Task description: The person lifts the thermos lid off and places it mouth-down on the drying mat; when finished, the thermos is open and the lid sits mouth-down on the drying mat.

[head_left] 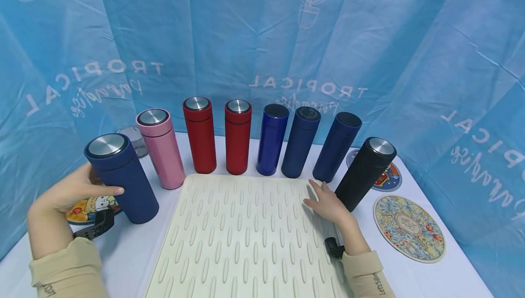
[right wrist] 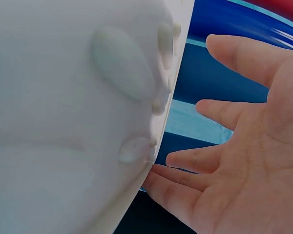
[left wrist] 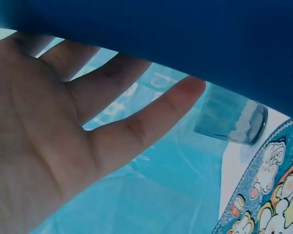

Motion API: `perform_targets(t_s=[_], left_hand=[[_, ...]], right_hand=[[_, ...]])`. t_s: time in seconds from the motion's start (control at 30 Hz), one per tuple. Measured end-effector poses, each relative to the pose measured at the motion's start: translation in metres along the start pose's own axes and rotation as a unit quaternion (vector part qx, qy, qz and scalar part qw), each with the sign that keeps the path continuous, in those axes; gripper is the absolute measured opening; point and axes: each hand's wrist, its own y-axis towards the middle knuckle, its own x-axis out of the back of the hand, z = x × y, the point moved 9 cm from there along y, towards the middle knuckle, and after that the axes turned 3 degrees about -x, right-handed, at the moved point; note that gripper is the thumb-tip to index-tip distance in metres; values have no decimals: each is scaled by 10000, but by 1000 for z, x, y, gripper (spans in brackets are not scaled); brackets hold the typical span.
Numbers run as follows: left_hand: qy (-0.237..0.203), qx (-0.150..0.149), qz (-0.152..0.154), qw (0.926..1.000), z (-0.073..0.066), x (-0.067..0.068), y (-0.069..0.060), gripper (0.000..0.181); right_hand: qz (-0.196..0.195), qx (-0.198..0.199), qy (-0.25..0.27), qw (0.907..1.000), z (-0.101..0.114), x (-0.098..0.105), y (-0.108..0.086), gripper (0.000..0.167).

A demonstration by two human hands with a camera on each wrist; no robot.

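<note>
At the far left stands a wide dark blue thermos bottle point(head_left: 127, 184) with a silver lid. My left hand point(head_left: 78, 184) grips its lower side, thumb across the front. In the left wrist view its fingers point(left wrist: 151, 122) reach the blue wall and partly vanish behind it. The right hand point(head_left: 328, 204), fingers spread, is over the right edge of a cream ribbed mat point(head_left: 246, 234), holding nothing. Right beside it leans, as seen, a black thermos point(head_left: 362, 175) with a silver lid. The right wrist view shows the palm point(right wrist: 249, 161) beside the mat's edge.
Behind the mat stand a pink bottle point(head_left: 164, 152), red bottles point(head_left: 201, 143) and several blue ones point(head_left: 301, 145). A clear glass point(left wrist: 234, 117) is behind the left bottle. Round patterned coasters point(head_left: 409, 228) lie at both sides. A blue curtain point(head_left: 229, 38) hangs at the back.
</note>
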Motion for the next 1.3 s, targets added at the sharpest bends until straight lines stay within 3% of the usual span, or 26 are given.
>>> perform_targets(t_s=[0.33, 0.73, 0.83, 1.03, 1.13, 1.3], left_hand=[[-120, -128, -83, 9998, 5, -1, 2, 79], [-188, -601, -336, 9975, -7, -2, 5, 78], [-563, -870, -325, 9941, -15, -3, 6, 78], [-1428, -1371, -359, 9796, -37, -5, 9, 78], [-1357, -1402, -535, 9793, -49, -9, 13, 78], [-605, -1505, -824, 9833, -71, -19, 23, 84]], right_hand=[[53, -171, -143, 9997, -4, -2, 1, 69], [62, -161, -238, 9996, -4, -4, -1, 68], [69, -167, -242, 9995, -3, -4, 0, 68], [77, -125, -215, 9997, -1, -3, 2, 68], [67, -146, -198, 9997, -2, -3, 2, 68], [61, -136, -182, 9997, -3, -4, 1, 68]])
